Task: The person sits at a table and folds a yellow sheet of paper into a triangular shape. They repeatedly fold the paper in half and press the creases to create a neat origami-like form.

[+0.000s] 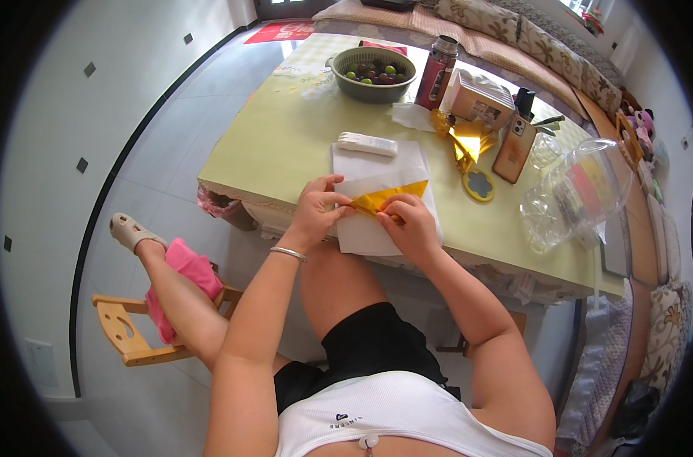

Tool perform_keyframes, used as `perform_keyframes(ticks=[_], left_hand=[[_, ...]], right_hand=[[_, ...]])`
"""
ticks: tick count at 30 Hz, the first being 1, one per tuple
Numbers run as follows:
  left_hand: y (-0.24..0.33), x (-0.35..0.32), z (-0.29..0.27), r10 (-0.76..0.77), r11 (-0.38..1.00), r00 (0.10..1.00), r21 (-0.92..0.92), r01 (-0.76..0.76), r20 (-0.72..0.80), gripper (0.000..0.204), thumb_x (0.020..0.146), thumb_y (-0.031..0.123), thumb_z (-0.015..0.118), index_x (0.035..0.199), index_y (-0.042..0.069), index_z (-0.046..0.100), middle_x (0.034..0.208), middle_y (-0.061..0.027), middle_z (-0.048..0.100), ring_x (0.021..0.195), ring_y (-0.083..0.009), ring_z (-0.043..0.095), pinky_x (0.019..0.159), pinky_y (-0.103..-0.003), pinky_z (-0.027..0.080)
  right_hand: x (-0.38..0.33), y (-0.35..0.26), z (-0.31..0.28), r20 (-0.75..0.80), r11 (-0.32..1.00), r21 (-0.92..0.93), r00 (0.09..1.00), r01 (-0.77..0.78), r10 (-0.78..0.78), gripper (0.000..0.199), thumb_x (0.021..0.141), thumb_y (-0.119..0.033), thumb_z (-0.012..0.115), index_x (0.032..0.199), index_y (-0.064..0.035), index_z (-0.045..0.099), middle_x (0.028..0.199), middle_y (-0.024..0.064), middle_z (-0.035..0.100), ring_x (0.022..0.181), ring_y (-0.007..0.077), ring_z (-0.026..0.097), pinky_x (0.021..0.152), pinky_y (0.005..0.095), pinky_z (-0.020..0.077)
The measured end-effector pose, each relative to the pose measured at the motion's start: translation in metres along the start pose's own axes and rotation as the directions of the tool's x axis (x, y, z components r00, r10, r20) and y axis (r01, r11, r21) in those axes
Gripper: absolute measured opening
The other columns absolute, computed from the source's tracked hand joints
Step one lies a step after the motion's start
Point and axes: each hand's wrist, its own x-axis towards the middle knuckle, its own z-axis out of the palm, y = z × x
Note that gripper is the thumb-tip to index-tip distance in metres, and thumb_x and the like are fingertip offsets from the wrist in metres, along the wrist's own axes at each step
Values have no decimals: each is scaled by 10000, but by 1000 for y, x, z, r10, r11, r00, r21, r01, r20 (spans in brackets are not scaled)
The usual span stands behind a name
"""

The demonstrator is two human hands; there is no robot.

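Note:
Between my two hands is a piece of shiny gold paper (392, 196), folded into a slanted, pointed shape. My left hand (320, 204) pinches its left end between thumb and fingers. With fingers curled, my right hand (409, 223) grips its lower edge. Under the gold paper lie white sheets (359, 238) at the table's near edge. A white, elongated object (368, 144), perhaps a stapler or cutter, rests on the far part of the sheets. My fingertips partly cover the folds.
On the table (270, 164) stand a colander of grapes (373, 75), a dark red thermos (438, 72) and a tissue box (480, 99). Crumpled gold foil (468, 142), a yellow flower-shaped item (479, 185), a phone (515, 150) and a large clear plastic bottle (579, 194) lie to the right.

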Motion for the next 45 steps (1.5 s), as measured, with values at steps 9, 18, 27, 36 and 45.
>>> perform_keyframes(ticks=[9,18,27,36,45], left_hand=[[6,10,17,-28,972,982,223,70,-187,200,753,175,840,757,31,701,1199,-148,636,1135,-299,579,997,-409,452],[11,10,23,-60,952,975,281,120,-216,191,749,167,841,754,39,700,1208,-135,629,1148,-306,569,995,-412,457],[9,10,27,-19,944,967,313,101,-254,192,746,158,840,740,38,691,1194,-132,636,1123,-308,577,976,-415,468],[35,8,35,-167,793,932,518,321,-322,208,741,119,811,893,36,696,1140,-150,654,1088,-330,596,940,-439,483],[36,-29,50,415,584,910,760,-285,22,339,853,72,584,1161,-35,679,1120,-160,684,1082,-318,641,943,-422,495]], right_hand=[[2,1,9,-90,983,-184,996,9,-26,199,806,-131,728,680,-29,613,1106,76,704,1006,294,654,835,392,539],[2,0,10,-92,975,-222,995,11,-33,92,810,-115,715,822,-51,650,1161,95,682,1022,308,651,851,397,544],[0,0,15,-56,925,-371,992,87,-116,324,842,-122,674,1159,-115,745,1221,117,649,1011,289,644,837,397,566],[1,4,17,-4,890,-442,992,113,-127,340,846,-138,670,1176,-90,735,1267,141,618,1056,312,615,845,387,566],[1,-1,14,40,876,-459,989,144,-142,372,849,-143,661,1207,-60,716,1282,158,608,1091,332,599,882,402,554]])
